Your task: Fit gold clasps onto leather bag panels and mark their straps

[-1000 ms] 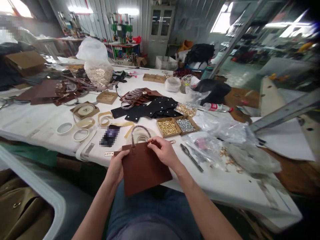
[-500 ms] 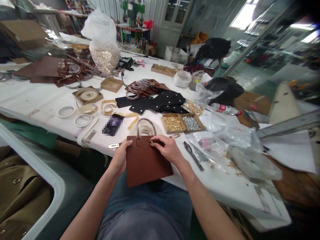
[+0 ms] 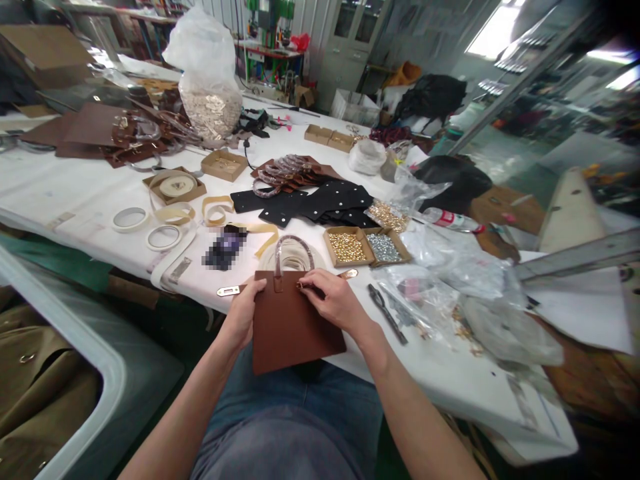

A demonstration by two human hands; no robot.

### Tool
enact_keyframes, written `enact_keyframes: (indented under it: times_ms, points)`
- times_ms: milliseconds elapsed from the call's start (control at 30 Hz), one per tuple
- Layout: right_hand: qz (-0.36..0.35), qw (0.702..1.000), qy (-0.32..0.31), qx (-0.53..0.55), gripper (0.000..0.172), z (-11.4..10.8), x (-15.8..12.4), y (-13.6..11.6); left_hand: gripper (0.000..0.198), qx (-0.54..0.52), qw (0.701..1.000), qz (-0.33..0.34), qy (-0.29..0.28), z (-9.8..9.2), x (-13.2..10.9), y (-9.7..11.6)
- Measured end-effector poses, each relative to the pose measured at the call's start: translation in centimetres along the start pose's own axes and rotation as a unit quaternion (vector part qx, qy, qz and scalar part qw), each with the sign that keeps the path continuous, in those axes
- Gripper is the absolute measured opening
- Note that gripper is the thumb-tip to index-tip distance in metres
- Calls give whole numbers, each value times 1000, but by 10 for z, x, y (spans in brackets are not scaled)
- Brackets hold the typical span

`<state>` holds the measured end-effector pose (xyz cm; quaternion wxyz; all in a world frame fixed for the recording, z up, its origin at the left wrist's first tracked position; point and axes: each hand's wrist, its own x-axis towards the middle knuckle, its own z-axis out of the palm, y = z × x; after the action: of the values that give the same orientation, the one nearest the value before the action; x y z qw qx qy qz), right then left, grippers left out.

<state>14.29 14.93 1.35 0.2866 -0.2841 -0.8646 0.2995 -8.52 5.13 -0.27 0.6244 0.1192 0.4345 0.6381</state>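
A brown leather bag panel (image 3: 295,330) with a plastic-wrapped handle (image 3: 279,257) leans against the table edge above my lap. My left hand (image 3: 243,312) grips its left edge, thumb on the front. Near the top right, by the handle's right foot, my right hand (image 3: 333,300) pinches a small gold-coloured metal fitting (image 3: 301,285). Much of that fitting is hidden by the fingers. A strap end with a gold plate (image 3: 229,291) sticks out on the left, and another gold-tipped strap end (image 3: 349,274) shows on the right.
Behind the panel lies a roll of white tape (image 3: 295,252). Boxes of gold studs (image 3: 347,247) and silver studs (image 3: 384,247) stand to its right, near a dark hand tool (image 3: 387,313). Black strips (image 3: 320,203) lie farther back. A grey bin (image 3: 120,373) stands at left.
The right fingers have shifted slightly over the metal fitting, which now shows less. The panel and my left hand stay nearly where they were.
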Motion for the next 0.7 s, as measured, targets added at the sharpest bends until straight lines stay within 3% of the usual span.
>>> enact_keyframes:
  times_ms: [400, 700]
  points:
    - [-24, 997, -78, -17, 23, -3, 13, 8, 37, 42, 998, 33, 23, 4, -1, 0]
    - [-8, 997, -75, -26, 18, 0, 22, 7, 30, 56, 998, 39, 15, 4, -1, 0]
